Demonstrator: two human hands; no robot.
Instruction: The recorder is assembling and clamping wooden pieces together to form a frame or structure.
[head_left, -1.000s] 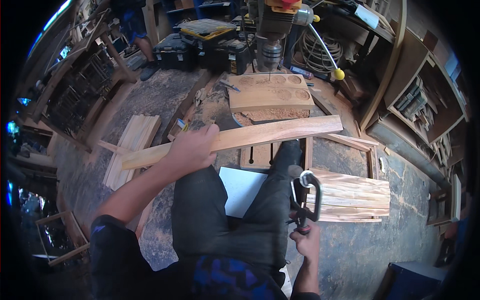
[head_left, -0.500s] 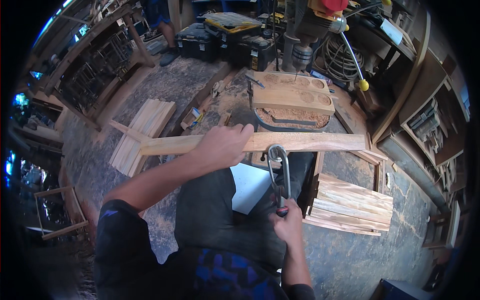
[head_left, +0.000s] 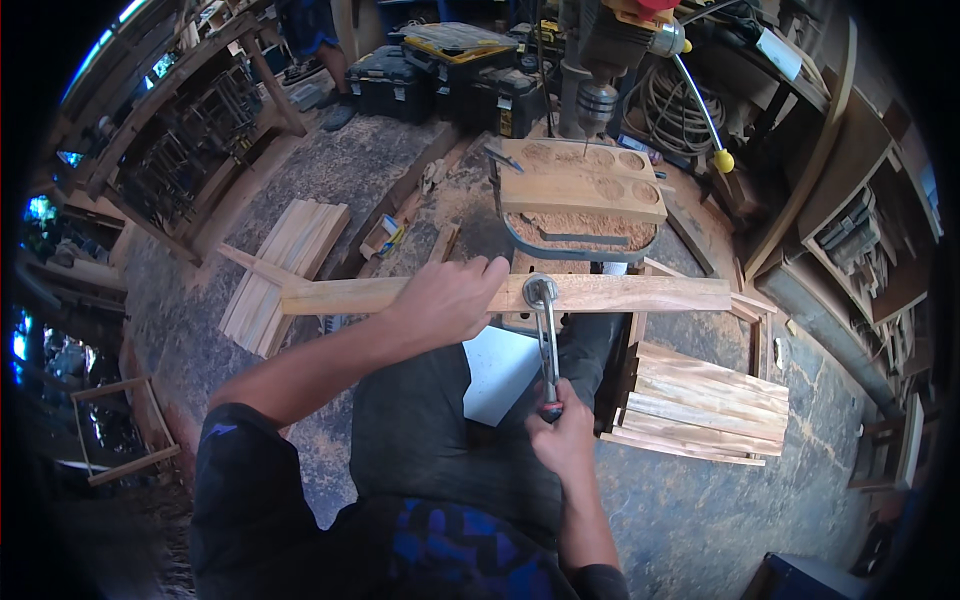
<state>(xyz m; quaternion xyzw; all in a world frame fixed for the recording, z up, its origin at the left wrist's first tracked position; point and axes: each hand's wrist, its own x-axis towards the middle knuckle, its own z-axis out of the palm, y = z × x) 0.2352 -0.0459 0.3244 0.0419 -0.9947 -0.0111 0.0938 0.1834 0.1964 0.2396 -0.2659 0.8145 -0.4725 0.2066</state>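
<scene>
My 2 hands apart. Left hand [head_left: 447,300] wraps plank [head_left: 640,292] left of its middle. Plank: long, narrow, pale tan, right end squared; runs left to right above my thighs [head_left: 410,420], near side of recessed board [head_left: 562,188]. Right hand [head_left: 566,428] grasps handle of metal clamp [head_left: 550,345]; clamp's round end overlaps plank. Whether clamp pinches plank, I cannot tell.

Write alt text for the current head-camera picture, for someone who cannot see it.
A person's left hand grips a long wooden board, while the right hand holds a metal clamp whose round end overlaps the board in view. Beyond, a drill press stands over a plank with round recesses; stacked strips lie on either side.
</scene>
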